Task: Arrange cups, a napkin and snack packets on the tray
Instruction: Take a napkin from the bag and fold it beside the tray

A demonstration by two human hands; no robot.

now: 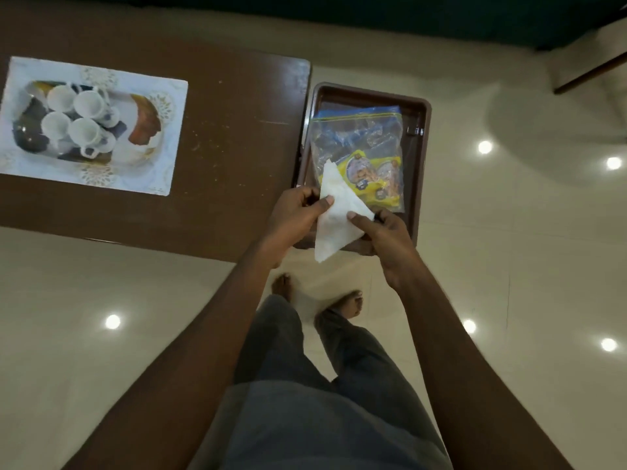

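Observation:
A white napkin (334, 212), folded into a triangle, is held between both hands above the near end of a brown tray (422, 157). My left hand (298, 215) pinches its left edge and my right hand (386, 239) pinches its right corner. The tray juts past the right edge of the brown table (230, 137). In the tray lies a clear zip bag (359, 137) with yellow snack packets (376, 178) inside. Several white cups (79, 118) stand close together on a white patterned tray (163, 96) at the table's left.
Glossy cream floor tiles (509, 249) spread right of and below the table. My legs and bare feet (346, 303) are under the hands. A dark furniture edge (590, 72) shows at the top right.

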